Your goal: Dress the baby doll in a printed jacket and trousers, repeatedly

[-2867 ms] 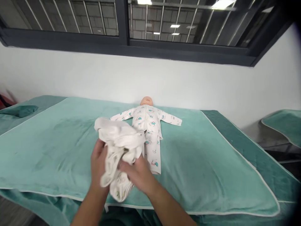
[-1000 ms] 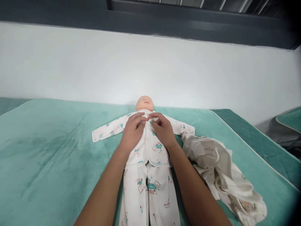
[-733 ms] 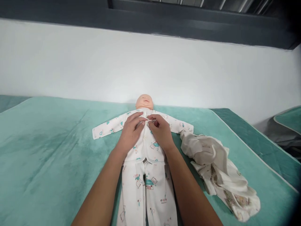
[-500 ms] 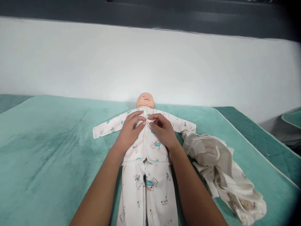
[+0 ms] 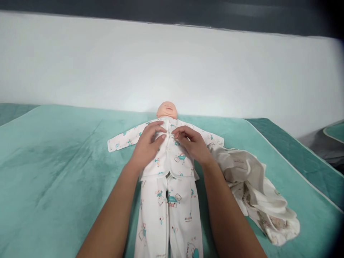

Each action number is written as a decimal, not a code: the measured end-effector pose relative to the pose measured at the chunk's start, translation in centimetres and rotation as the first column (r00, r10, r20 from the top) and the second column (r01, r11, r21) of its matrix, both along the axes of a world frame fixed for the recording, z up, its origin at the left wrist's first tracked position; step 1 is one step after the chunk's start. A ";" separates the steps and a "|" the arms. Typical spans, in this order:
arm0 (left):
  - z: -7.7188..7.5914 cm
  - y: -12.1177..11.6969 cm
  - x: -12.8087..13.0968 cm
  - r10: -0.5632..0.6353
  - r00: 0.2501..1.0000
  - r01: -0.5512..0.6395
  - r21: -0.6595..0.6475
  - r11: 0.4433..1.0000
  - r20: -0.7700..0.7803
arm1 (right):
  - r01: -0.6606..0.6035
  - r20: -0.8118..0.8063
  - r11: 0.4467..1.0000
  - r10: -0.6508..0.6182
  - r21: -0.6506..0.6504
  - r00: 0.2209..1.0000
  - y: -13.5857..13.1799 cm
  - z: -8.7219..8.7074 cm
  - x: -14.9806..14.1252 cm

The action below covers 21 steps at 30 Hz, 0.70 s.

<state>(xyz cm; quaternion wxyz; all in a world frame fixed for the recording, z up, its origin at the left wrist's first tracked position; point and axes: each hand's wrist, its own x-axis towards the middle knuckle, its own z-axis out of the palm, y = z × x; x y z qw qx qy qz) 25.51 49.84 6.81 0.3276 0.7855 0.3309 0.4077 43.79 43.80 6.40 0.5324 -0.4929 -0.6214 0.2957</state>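
A baby doll (image 5: 167,109) lies on its back, dressed in a white baby shirt (image 5: 174,166) with teal and red prints and matching baby pants (image 5: 153,222). Over the doll's chest, my left hand (image 5: 149,145) has its thumb and index finger closed at one side of the shirt's front opening. Facing it across the opening, my right hand (image 5: 192,143) pinches the other front edge. A small gap separates the two sets of fingertips. Whatever fastener lies between them is too small to make out. Both sleeves stretch outward, the doll's arms hidden within.
Crumpled white baby clothes (image 5: 249,179) lie to the right, beside my right forearm and touching the right sleeve. Under everything spreads a teal plush cover (image 5: 67,172). A white wall (image 5: 172,68) rises behind the doll's head.
My fingertips have drawn slightly apart at the shirt opening, the right hand moving a little rightward. The doll and clothes appear slightly higher as the view shifts.
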 end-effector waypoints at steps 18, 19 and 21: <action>1.2 0.3 -2.8 -0.294 0.921 0.268 -0.131 0.954 -0.254 | 0.079 0.444 0.993 -0.108 0.084 0.889 -2.2 -0.1 -1.1; 1.2 0.3 -2.8 -0.299 0.919 0.272 -0.135 0.953 -0.256 | 0.075 0.450 0.992 -0.111 0.097 0.886 -2.2 -0.3 -1.1; 1.4 0.2 -2.8 -0.307 0.913 0.278 -0.143 0.950 -0.269 | 0.071 0.459 0.990 -0.121 0.125 0.880 -2.0 -0.5 -1.0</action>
